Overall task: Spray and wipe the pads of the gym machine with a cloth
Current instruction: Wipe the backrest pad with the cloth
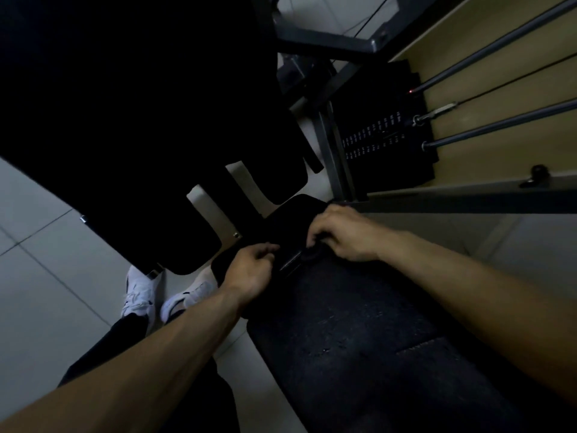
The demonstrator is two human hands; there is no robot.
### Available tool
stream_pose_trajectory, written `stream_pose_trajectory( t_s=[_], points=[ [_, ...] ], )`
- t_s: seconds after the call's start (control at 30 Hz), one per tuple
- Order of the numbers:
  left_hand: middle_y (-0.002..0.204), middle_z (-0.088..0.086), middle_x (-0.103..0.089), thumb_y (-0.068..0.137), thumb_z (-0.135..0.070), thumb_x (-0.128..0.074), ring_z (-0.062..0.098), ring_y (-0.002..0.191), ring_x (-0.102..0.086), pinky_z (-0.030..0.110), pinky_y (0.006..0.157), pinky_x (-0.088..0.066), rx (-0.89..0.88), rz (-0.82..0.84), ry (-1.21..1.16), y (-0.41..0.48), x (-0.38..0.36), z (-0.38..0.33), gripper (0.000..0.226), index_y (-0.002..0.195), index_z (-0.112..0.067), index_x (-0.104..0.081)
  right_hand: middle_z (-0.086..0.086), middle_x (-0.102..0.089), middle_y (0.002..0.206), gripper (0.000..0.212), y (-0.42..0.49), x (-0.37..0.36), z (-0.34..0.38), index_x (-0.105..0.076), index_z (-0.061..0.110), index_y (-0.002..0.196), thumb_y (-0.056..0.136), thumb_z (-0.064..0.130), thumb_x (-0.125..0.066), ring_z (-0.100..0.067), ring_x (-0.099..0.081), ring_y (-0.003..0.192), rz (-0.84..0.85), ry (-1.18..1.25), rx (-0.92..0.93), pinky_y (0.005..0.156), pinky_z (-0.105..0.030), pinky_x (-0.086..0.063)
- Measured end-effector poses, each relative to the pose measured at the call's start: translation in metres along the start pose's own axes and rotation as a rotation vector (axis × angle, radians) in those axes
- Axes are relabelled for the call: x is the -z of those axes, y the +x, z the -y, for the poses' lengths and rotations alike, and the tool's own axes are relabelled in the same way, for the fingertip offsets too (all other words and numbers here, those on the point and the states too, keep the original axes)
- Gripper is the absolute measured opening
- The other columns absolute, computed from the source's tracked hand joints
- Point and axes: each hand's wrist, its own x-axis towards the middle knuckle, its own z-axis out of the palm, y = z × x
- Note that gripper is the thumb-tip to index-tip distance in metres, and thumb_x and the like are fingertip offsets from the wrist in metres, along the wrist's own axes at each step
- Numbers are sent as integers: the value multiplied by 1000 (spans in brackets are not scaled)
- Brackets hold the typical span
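Left hand (pixel 249 271) and right hand (pixel 342 237) meet at the far end of the black bench pad (pixel 359 332). Each grip is curled onto a dark item (pixel 292 260) between them, too dim to identify. Weight stack (pixel 384 135) sits beyond.

Under the left hand (pixel 253 270) and right hand (pixel 340 235), the pad (pixel 359 323) is black, flecked with pale scuffs. Just beyond the right hand, a smaller pad (pixel 296 210), plain black. Left of the left hand, white shoes (pixel 140 295) with dark stripes, on a pale grey floor (pixel 46 260) crossed by darker tile lines. Further beyond the right hand: grey metal frame (pixel 334 157), black weight stack (pixel 384 135) with rows of white marks, tan wall (pixel 499 89).
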Motion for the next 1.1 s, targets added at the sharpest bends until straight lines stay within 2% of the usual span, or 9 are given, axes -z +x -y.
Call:
stream_pose_trajectory(
  t_s=[0.13, 0.37, 0.5, 0.63, 0.73, 0.87, 0.97, 1.03, 1.1],
  points=[
    [157, -5, -44, 105, -9, -49, 13, 146, -38, 15, 110, -25, -53, 37, 110, 1, -2, 1, 32, 128, -17, -70, -1, -63, 119, 32, -5, 28, -43, -68, 42, 105, 98, 12, -61, -21, -60, 109, -153, 58, -332, 92, -36, -52],
    [160, -8, -40, 105, -6, -47, 10, 148, -34, 16, 110, -25, -93, 80, 152, -2, 8, 15, 37, 134, -20, -66, -13, -67, 122, 33, -3, 7, -5, -67, 19, 131, 99, 13, -64, -32, -62, 111, -310, -42, -583, 93, -38, -54],
    [156, -9, -43, 106, -7, -47, 1, 128, -44, 1, 87, -35, -76, 112, 96, -18, 15, 16, 35, 135, -15, -65, -12, -70, 112, 30, -5, 2, 56, -72, 16, 121, 92, 10, -68, -32, -60, 111, -273, -262, -504, 92, -40, -54],
    [101, 12, -72, 107, -20, -51, 28, 90, -67, 36, 81, -49, 32, 43, -249, -55, 34, 15, 25, 105, -17, -75, -4, -70, 120, 27, 0, -39, 136, -71, 24, 122, 96, 22, -69, -22, -64, 113, -286, 408, -514, 87, -23, -51],
    [98, 6, -78, 108, -36, -46, 21, 88, -74, 37, 78, -58, 83, 1, -520, -82, 65, 23, 30, 107, -20, -72, 5, -65, 116, 18, 9, -67, 197, -70, 23, 111, 93, 24, -72, -7, -61, 104, -483, 804, -504, 77, -3, -42],
    [106, 11, -76, 106, -24, -51, 25, 98, -72, 38, 82, -56, 79, -68, -674, -93, 99, 58, 20, 112, -18, -69, 0, -73, 117, 29, 22, -91, 249, -74, 17, 116, 91, 16, -61, -12, -68, 110, -312, 1024, -379, 100, -27, -53],
    [96, 17, -72, 104, -14, -53, 31, 85, -68, 32, 66, -52, 176, -159, -718, -83, 110, 96, 15, 110, -11, -67, -3, -58, 147, 61, 22, -89, 233, -57, 24, 145, 86, 39, -52, -20, -52, 137, -209, 540, -281, 118, -37, -35],
    [90, 16, -72, 101, -15, -56, 32, 81, -68, 37, 70, -54, 290, -202, -751, -72, 108, 119, 16, 112, -11, -66, -9, -14, 171, 97, 21, -86, 206, -20, 31, 164, 80, 65, -57, -32, -8, 158, -17, -74, -340, 127, -52, -2],
    [83, 15, -71, 99, -19, -59, 32, 76, -67, 41, 75, -54, 414, -191, -775, -59, 101, 143, 24, 119, -7, -66, -15, 26, 168, 134, 19, -88, 186, 15, 32, 163, 68, 80, -67, -39, 26, 154, 259, -359, -465, 122, -62, 13]
  ],
)
